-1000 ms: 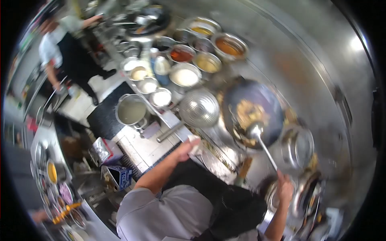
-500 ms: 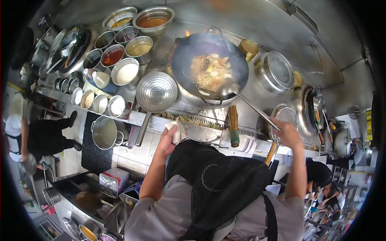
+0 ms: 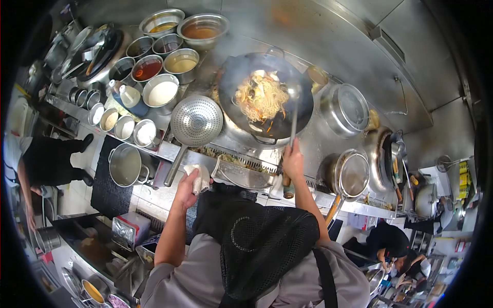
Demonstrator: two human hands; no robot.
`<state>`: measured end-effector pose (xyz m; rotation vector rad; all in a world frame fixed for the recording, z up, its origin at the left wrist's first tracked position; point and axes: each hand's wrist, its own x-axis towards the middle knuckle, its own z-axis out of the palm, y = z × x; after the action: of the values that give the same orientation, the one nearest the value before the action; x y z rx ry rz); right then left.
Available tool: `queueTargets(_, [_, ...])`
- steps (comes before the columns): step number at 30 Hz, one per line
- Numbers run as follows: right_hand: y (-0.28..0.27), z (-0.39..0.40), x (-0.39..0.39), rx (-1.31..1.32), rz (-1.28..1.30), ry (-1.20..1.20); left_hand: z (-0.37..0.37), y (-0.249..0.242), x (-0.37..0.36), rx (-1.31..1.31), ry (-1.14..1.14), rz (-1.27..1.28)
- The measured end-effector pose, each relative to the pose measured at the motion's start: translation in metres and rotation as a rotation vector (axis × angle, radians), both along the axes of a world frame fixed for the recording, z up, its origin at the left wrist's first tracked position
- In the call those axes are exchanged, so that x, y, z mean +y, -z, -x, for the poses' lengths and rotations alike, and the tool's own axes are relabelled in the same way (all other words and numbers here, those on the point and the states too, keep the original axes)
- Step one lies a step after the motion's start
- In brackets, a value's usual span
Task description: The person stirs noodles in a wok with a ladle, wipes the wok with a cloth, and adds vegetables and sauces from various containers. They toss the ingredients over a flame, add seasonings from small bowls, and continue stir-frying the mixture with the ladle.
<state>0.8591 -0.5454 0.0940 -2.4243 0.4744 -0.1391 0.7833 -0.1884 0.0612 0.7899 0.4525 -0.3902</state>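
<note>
Crowding the left of the range: sauce bowls [image 3: 163, 92], small cups [image 3: 127, 127], and a strainer [image 3: 196, 120] lying with its handle running down toward the counter edge. Sitting below the counter at left, a pot [image 3: 125, 165]. Standing right of the wok, a lidded pot [image 3: 345, 108], and nearer the edge a second pan [image 3: 352, 174]. Lying along the front rail, a steel tray [image 3: 241, 174], and beside it a brush [image 3: 287, 187] standing upright. Working at far left, another person [image 3: 36, 159]; crouching at lower right, one more [image 3: 387, 241].

Sitting on the burner at centre, the wok [image 3: 267, 97], holding noodles [image 3: 262, 95] with steam rising around it. Reaching into the wok from the near side, a ladle [image 3: 294, 110], its bowl resting at the right edge of the noodles.

Gripping the ladle's handle end, the right hand [image 3: 294, 160], fingers closed around it, positioned just in front of the wok's near rim. Clutching a white cloth [image 3: 199, 177], the left hand [image 3: 187, 190], fingers curled tight, resting at the counter edge left of the tray, apart from the wok and just beside the strainer's handle.
</note>
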Motion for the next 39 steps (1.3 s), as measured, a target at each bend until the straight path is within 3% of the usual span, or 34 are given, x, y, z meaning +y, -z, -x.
queueTargets(2, [0.030, -0.012, -0.012, -0.031, -0.014, -0.094, 0.002, 0.004, 0.002, -0.003, 0.010, 0.014])
queueTargets(4, [-0.011, -0.005, -0.008, 0.090, -0.602, -0.156, 0.001, 0.005, 0.005, -0.011, 0.020, 0.025])
queueTargets(6, [-0.034, 0.001, -0.008, 0.052, -0.707, -0.160, 0.004, 0.004, 0.006, 0.053, -0.032, 0.077])
queueTargets(9, [-0.045, -0.009, -0.013, -0.012, -0.528, -0.082, 0.006, 0.013, 0.016, 0.040, -0.022, 0.095])
queueTargets(11, [-0.042, -0.034, -0.021, -0.056, -0.198, -0.057, 0.006, 0.018, 0.020, 0.006, -0.005, 0.082])
queueTargets(16, [-0.018, -0.073, -0.032, -0.003, -0.456, -0.147, 0.002, 0.016, 0.023, 0.016, 0.009, 0.105])
queueTargets(18, [-0.015, -0.070, -0.031, 0.118, -0.611, -0.214, -0.001, 0.015, 0.022, 0.022, 0.030, 0.149])
queueTargets(20, [-0.012, -0.054, -0.049, 0.220, -0.609, -0.292, -0.003, 0.013, 0.021, 0.059, -0.004, 0.160])
queueTargets(23, [-0.008, -0.017, -0.086, -0.105, 0.152, -0.721, -0.003, 0.021, 0.028, 0.017, 0.038, 0.236])
queueTargets(28, [-0.089, 0.052, -0.115, 0.128, 0.723, -0.567, -0.008, 0.026, 0.024, 0.022, -0.029, 0.137])
queueTargets(32, [-0.150, 0.078, -0.108, 0.209, 0.709, -0.470, -0.018, 0.026, 0.020, 0.100, 0.088, 0.207])
queueTargets(36, [-0.194, 0.095, -0.094, -0.017, 0.531, -0.593, -0.031, 0.021, 0.008, 0.108, 0.175, 0.189])
queueTargets(39, [-0.234, 0.102, -0.056, 0.497, 0.019, -0.173, -0.033, 0.021, 0.005, 0.059, 0.219, 0.207])
